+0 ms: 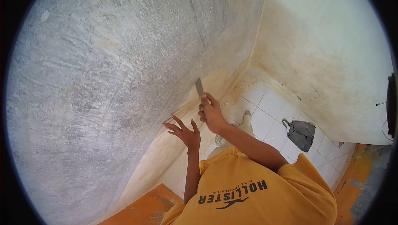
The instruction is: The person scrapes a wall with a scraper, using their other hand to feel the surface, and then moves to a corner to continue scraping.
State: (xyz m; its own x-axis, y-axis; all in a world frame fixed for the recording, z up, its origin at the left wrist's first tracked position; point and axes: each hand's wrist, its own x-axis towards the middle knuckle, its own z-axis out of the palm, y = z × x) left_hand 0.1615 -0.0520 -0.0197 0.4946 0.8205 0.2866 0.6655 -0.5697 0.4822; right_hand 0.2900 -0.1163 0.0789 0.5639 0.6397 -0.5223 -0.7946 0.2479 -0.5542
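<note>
My right hand (211,115) is closed around the handle of a scraper (199,86). Its flat grey blade points up toward the wall and overlaps the cream-coloured lower band (213,82) in this view. To the left, my left hand (183,134) has its fingers spread, with the fingertips close to the wall where the grey scraped surface (103,80) meets the cream band. Nothing is held in it. The grey surface is streaked and patchy, covering most of the wall above.
A second wall (323,38), pale with brown stains, meets this one at a corner. On the white tiled floor (265,121) lies a dark grey bag (301,135). Orange surfaces (145,206) show at the bottom left and lower right. A thin cable runs at the right.
</note>
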